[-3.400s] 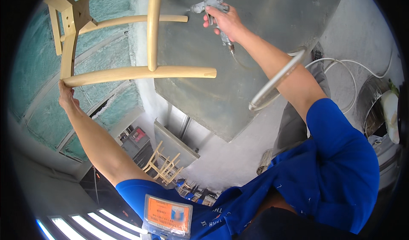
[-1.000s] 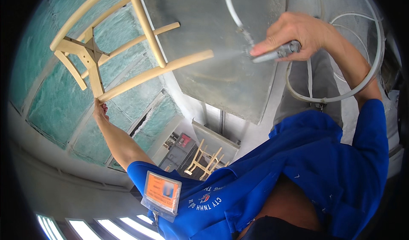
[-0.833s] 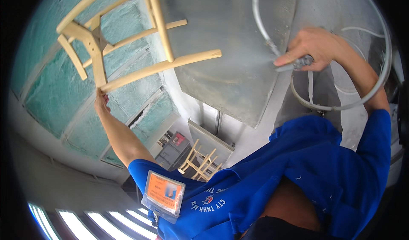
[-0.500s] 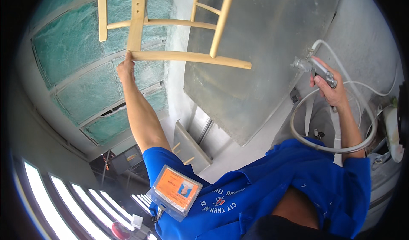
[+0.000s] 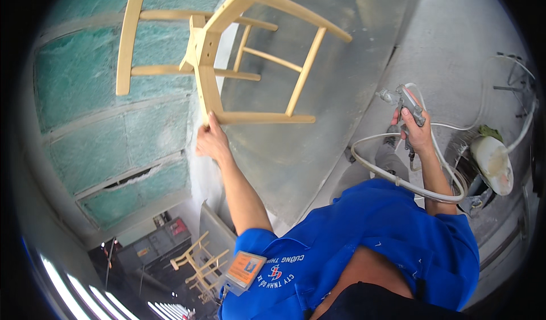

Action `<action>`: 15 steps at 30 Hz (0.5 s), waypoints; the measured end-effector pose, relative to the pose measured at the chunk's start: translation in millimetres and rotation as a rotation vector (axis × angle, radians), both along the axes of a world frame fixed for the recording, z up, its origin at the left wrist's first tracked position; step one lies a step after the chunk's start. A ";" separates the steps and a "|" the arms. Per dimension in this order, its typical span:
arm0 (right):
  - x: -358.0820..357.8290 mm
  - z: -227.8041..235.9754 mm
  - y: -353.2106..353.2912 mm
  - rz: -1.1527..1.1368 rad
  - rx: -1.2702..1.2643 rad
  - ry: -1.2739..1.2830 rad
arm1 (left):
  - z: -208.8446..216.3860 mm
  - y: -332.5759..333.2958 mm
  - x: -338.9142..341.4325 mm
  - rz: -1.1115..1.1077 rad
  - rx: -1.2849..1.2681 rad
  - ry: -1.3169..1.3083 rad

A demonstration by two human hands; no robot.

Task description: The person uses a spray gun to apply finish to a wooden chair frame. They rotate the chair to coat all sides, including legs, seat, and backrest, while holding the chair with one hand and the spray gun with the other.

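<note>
A pale wooden chair frame (image 5: 209, 87) without a seat hangs in the upper middle of the view, its legs and crossbars pointing several ways. My left hand (image 5: 213, 140), arm stretched out, grips the frame at its lower corner, thumb on the wood. To the right, my right hand (image 5: 418, 129) is wrapped round the handle of a metal spray gun (image 5: 410, 105). The gun's nozzle points left toward the chair frame, well apart from it. A pale hose (image 5: 372, 163) runs from the gun and loops over my right forearm.
Behind the frame stands a large grey panel (image 5: 296, 149). Green filter sheets (image 5: 114, 124) cover the wall at left. A whitish container (image 5: 492, 163) stands at far right near a dark stand (image 5: 515, 87). More wooden chair frames (image 5: 202, 263) are at lower left beside a grey board.
The chair frame has turned and come lower, now showing its corner joint. My left hand has moved right and down with it. My right hand and the spray gun have shifted left and slightly down.
</note>
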State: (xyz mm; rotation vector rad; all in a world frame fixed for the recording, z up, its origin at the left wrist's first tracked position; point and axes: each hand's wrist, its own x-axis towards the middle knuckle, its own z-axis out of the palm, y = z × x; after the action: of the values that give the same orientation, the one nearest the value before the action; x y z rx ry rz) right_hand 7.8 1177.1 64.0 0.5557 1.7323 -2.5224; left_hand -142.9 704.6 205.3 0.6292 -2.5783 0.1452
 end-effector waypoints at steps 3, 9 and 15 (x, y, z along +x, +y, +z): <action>-0.2 37.6 -15.3 -0.053 0.012 0.023 | -9.3 13.2 25.4 -0.057 0.091 0.068; -10.4 93.2 -41.9 -0.127 -0.143 0.212 | -13.3 32.7 31.0 -0.060 0.165 -0.002; -28.0 82.6 -86.2 -0.315 -0.112 0.209 | -70.5 100.2 89.9 -0.627 0.236 0.086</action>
State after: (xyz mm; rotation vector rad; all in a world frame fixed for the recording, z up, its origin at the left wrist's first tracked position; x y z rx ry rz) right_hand -20.2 1090.9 146.7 0.6220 1.6648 -2.9706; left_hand -53.0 804.8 134.8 -0.1165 -2.5943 -0.3859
